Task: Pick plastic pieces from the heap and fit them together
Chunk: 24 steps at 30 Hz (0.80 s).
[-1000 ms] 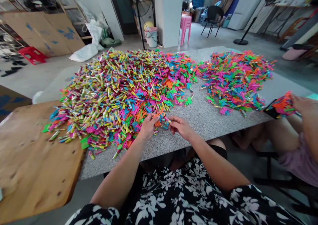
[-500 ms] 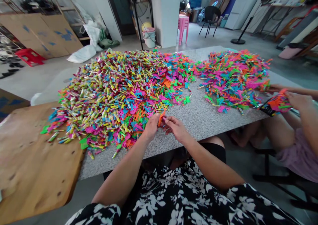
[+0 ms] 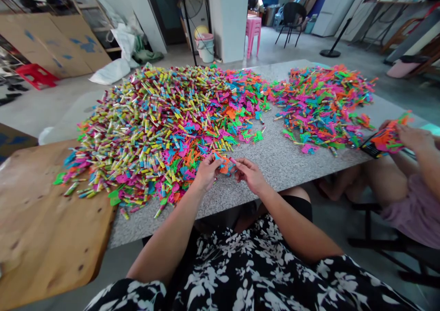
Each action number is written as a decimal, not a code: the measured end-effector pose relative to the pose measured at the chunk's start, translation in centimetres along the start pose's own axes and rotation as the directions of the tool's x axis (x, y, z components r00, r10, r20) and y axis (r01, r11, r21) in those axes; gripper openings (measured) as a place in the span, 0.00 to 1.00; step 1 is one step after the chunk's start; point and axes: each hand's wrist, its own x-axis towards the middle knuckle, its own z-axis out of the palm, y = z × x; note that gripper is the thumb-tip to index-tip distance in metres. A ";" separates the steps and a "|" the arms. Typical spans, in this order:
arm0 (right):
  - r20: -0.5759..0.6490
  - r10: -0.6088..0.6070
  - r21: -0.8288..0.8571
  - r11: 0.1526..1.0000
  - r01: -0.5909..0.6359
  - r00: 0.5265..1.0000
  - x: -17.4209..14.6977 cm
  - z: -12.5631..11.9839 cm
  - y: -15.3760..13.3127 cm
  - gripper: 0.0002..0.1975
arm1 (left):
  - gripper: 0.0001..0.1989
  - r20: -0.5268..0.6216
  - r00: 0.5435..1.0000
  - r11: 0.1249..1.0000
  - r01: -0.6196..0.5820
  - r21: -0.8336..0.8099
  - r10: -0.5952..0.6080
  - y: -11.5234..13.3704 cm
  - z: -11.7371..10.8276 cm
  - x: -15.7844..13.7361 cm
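right hand [image 3: 250,175] shifted rightward, pinching pink tube [image 3: 233,160] | left hand [image 3: 206,172] pinching blue piece [image 3: 217,156]

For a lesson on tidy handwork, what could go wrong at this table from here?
The small pink piece pinched in the right hand could slip. Loose pieces near the front edge of the table might get brushed off by the left forearm. The co-worker's black container, heaped high, could spill.
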 end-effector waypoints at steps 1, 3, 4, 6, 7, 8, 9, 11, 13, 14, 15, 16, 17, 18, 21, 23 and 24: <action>0.001 -0.007 -0.001 1.000 0.007 1.000 0.0 -0.1 0.1 0.24 | 0.23 -0.007 1.000 1.000 -0.004 -0.002 0.004 0.0 0.1 0.0; -0.003 -0.018 0.003 1.000 0.018 1.000 -0.1 -0.1 0.2 0.24 | 0.23 0.001 1.000 1.000 -0.008 0.011 0.008 -0.2 0.2 0.0; -0.007 -0.024 0.004 1.000 0.024 1.000 -0.1 -0.1 0.3 0.24 | 0.23 0.000 1.000 1.000 -0.015 0.020 0.015 -0.2 0.3 0.0; -0.012 -0.038 0.004 0.999 0.038 0.999 -0.2 0.0 0.4 0.24 | 0.23 -0.013 0.999 0.999 -0.034 0.033 0.034 -0.4 0.4 0.0; -0.009 -0.045 -0.001 0.999 0.045 0.999 -0.2 0.0 0.4 0.24 | 0.24 -0.021 0.999 0.998 -0.042 0.040 0.043 -0.5 0.4 0.0; -0.005 -0.051 -0.008 0.999 0.051 0.999 -0.2 -0.1 0.4 0.24 | 0.24 -0.028 0.998 0.998 -0.049 0.047 0.050 -0.6 0.3 0.1; -0.004 -0.059 -0.018 0.998 0.059 0.998 -0.2 -0.1 0.5 0.24 | 0.24 -0.029 0.998 0.997 -0.055 0.057 0.057 -0.7 0.3 0.1; -0.005 -0.077 -0.045 0.996 0.076 0.997 -0.2 -0.3 0.5 0.24 | 0.24 -0.020 0.997 0.994 -0.069 0.084 0.071 -0.9 0.3 0.1; -0.008 -0.096 -0.076 0.993 0.095 0.995 -0.2 -0.5 0.6 0.23 | 0.24 -0.013 0.995 0.989 -0.096 0.112 0.098 -1.1 0.2 0.2; -0.009 -0.101 -0.085 0.991 0.100 0.995 -0.2 -0.6 0.6 0.23 | 0.24 -0.012 0.994 0.986 -0.110 0.126 0.112 -1.2 0.2 0.2; -0.011 -0.098 -0.087 0.991 0.097 0.995 -0.2 -0.7 0.6 0.23 | 0.24 -0.014 0.992 0.983 -0.121 0.139 0.125 -1.3 0.2 0.2; -0.011 -0.086 -0.077 0.993 0.085 0.996 -0.2 -0.8 0.7 0.23 | 0.23 -0.016 0.991 0.980 -0.129 0.151 0.133 -1.4 0.2 0.2; -0.010 -0.064 -0.056 0.996 0.063 0.998 -0.2 -0.9 0.8 0.23 | 0.23 -0.016 0.990 0.978 -0.133 0.162 0.137 -1.4 0.2 0.2; -0.007 -0.037 -0.031 0.999 0.037 0.999 -0.2 -1.0 0.9 0.22 | 0.23 -0.013 0.990 0.976 -0.133 0.174 0.137 -1.4 0.2 0.2; 0.006 0.015 0.015 1.000 -0.015 1.000 -0.2 -1.3 1.1 0.21 | 0.21 -0.008 0.988 0.963 -0.146 0.226 0.152 -1.5 0.3 0.1; 0.008 -0.005 -0.033 0.999 0.006 1.000 -0.3 -1.4 1.2 0.20 | 0.19 -0.018 0.985 0.945 -0.161 0.283 0.173 -1.5 0.3 0.1; 0.011 -0.021 -0.078 0.997 0.022 1.000 -0.4 -1.4 1.1 0.20 | 0.17 -0.028 0.983 0.935 -0.166 0.314 0.184 -1.6 0.3 0.0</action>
